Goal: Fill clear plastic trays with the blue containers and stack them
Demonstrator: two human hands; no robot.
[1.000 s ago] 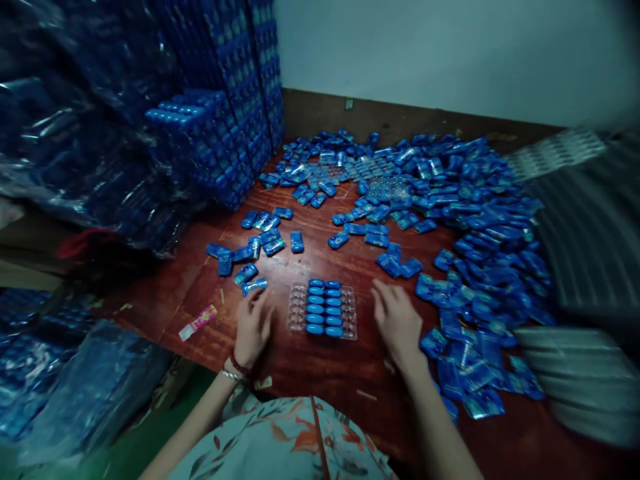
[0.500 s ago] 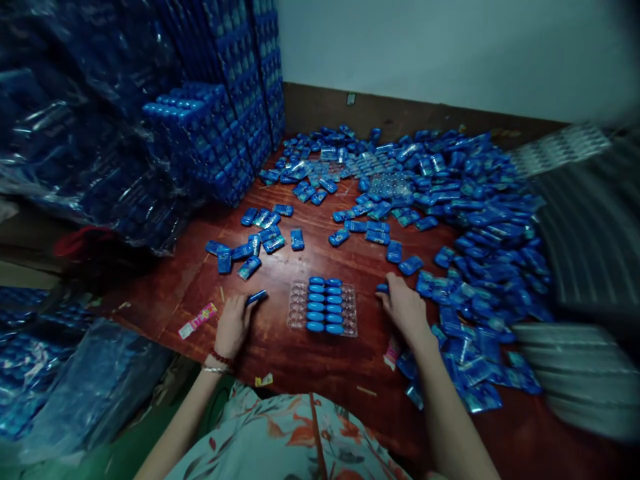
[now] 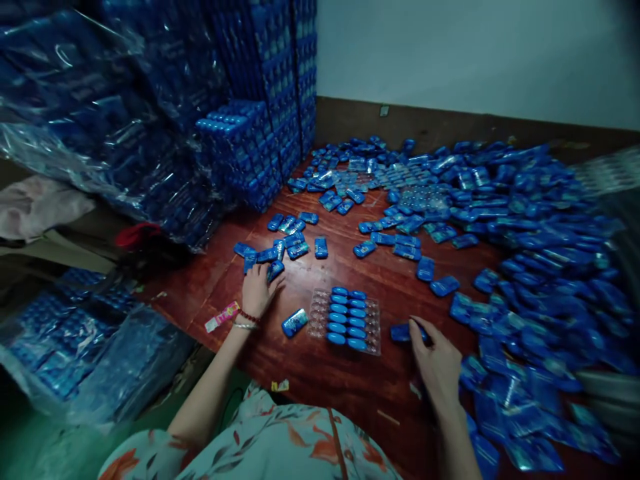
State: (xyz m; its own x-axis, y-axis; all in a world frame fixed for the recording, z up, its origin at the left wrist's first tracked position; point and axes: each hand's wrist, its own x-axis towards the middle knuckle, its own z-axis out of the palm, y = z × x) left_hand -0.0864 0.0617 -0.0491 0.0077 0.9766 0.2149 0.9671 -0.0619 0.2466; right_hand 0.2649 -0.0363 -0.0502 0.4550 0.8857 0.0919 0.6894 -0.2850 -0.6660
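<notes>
A clear plastic tray (image 3: 373, 333) lies on the table in front of me, two columns of blue oval pieces (image 3: 347, 319) in its middle and its side pockets unfilled. My left hand (image 3: 257, 295) reaches over a small group of blue packets, fingers spread at a packet (image 3: 275, 269). Between that hand and the tray rests a single blue packet (image 3: 295, 323), lying flat. Right of the tray, my right hand (image 3: 437, 357) pinches a blue packet (image 3: 400, 332) low over the table; the fingers cover part of it.
A large heap of blue packets (image 3: 540, 220) spreads along the right and back of the table (image 3: 320, 380). Plastic-wrapped stacks of blue trays (image 3: 240, 153) rise at the left. A pink wrapper (image 3: 223, 317) and a yellow scrap (image 3: 280, 385) lie near the front edge.
My left hand has let go of a blue packet left of the tray and moved forward to the packet group. The right hand's packet now lies flatter. The view has shifted.
</notes>
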